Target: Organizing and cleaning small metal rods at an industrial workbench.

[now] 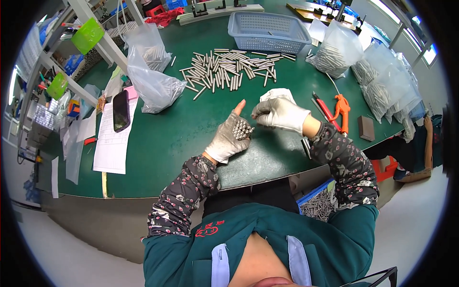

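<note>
My left hand (226, 138), in a pale glove with the thumb bare, is closed around a bundle of shiny metal pins (242, 128), their round ends showing. Just right of it is my right hand (282, 115), gloved, its fingers curled together near the bundle; what they pinch, if anything, is hidden. A white cloth-like piece (277, 93) shows against the far side of the right hand; I cannot tell whether it is held. Beyond both hands, a loose spread of metal pins (220, 69) lies on the green tabletop (167, 138).
A blue basket (267, 45) stands behind the pins. Bags of pins (334, 52) sit at right and left. An orange air gun (341, 112), a red-handled tool (325, 111) and a brown block (366, 128) lie right. A phone (121, 111) rests on paper (111, 148) at left.
</note>
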{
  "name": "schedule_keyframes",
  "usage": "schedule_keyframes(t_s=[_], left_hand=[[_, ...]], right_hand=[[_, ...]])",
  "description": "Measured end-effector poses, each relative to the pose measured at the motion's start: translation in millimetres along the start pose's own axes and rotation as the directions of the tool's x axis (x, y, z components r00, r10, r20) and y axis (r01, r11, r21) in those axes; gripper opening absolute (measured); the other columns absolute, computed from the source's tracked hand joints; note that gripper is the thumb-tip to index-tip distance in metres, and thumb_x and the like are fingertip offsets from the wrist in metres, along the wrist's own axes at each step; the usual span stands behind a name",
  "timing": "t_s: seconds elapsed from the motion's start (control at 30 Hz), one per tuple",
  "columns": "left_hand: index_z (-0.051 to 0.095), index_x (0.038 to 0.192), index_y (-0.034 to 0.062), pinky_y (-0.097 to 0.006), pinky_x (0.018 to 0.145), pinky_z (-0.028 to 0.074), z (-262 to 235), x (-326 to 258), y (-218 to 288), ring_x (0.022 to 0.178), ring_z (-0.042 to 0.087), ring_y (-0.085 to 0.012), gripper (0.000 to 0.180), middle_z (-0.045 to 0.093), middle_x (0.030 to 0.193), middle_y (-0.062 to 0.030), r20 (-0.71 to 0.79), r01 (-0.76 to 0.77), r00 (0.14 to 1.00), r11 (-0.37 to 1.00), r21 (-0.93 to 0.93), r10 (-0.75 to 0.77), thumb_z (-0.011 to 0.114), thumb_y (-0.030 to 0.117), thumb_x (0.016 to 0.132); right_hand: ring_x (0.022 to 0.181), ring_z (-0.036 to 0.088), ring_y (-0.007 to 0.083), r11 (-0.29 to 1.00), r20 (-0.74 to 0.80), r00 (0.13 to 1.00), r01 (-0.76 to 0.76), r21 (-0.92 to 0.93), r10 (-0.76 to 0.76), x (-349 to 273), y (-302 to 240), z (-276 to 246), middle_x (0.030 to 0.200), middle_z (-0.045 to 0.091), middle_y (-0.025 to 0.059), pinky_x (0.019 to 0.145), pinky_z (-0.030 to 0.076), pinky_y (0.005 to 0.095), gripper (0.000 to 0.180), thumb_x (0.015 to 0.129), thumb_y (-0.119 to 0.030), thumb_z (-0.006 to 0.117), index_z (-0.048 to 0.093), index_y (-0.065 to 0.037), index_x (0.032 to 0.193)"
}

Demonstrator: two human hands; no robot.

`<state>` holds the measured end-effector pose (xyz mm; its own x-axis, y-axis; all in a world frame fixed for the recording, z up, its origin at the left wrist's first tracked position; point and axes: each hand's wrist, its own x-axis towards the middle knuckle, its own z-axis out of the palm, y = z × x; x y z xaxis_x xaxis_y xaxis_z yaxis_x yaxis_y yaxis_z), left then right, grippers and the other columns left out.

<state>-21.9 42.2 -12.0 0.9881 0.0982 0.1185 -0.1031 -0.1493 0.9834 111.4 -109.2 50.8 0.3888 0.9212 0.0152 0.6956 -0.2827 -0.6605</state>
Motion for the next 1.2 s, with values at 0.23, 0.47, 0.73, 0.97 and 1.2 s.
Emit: schedule_keyframes(t_s=[0.23,0.47,0.73,0.97,1.2], left_hand=[[0.017,0.145,0.0168,-0.021,0.076,0.043,-2,0,-3,0.079,0.051,-0.0084,0.098,0.052,0.091,0.0003,-0.003,-0.012,1.0,1.0,-0.01,0.012,0.063,-0.01,0.063],[0.015,0.146,0.0179,-0.022,0.077,0.043,-2,0,-4,0.081,0.051,-0.0092,0.1,0.052,0.093,-0.0005,0.002,-0.011,1.0,1.0,-0.015,0.011,0.063,-0.009,0.063],[0.009,0.146,0.0185,-0.023,0.08,0.043,-2,0,-4,0.084,0.051,-0.0101,0.104,0.052,0.096,-0.0012,0.01,0.017,1.0,0.998,-0.052,-0.016,0.065,-0.01,0.063],[0.007,0.146,0.0185,-0.022,0.082,0.043,-2,-2,-1,0.087,0.052,-0.0099,0.106,0.053,0.097,-0.0011,0.026,0.019,1.0,0.989,-0.149,-0.015,0.067,-0.012,0.063],[0.008,0.146,0.0187,-0.022,0.081,0.043,-7,-5,-1,0.086,0.052,-0.0094,0.108,0.051,0.094,0.0009,0.031,0.041,0.999,0.978,-0.207,-0.035,0.069,-0.011,0.062]], right_hand=[[0.06,0.059,0.0105,0.96,0.117,0.98,-0.182,0.211,0.16,-4,-12,17,0.072,0.064,0.0067,0.057,0.047,0.0242,0.023,0.082,-0.016,0.057,0.064,0.0,0.097],[0.063,0.058,0.0089,0.881,0.176,0.952,-0.298,0.368,0.249,-4,-9,22,0.078,0.064,0.0052,0.057,0.047,0.0223,0.022,0.086,-0.017,0.056,0.062,0.0,0.099],[0.064,0.058,0.0092,0.831,0.181,0.949,-0.314,0.459,0.259,-3,-9,26,0.079,0.064,0.0046,0.058,0.048,0.0219,0.021,0.087,-0.016,0.056,0.061,0.0,0.099],[0.06,0.055,0.0078,0.797,0.142,0.954,-0.299,0.524,0.264,-5,-10,32,0.072,0.062,0.0031,0.053,0.045,0.022,0.022,0.085,-0.017,0.056,0.062,-0.001,0.099],[0.057,0.054,0.0086,0.838,0.069,0.968,-0.243,0.489,0.241,-8,-19,42,0.068,0.06,0.0025,0.054,0.044,0.0222,0.024,0.085,-0.018,0.054,0.062,0.0,0.099]])
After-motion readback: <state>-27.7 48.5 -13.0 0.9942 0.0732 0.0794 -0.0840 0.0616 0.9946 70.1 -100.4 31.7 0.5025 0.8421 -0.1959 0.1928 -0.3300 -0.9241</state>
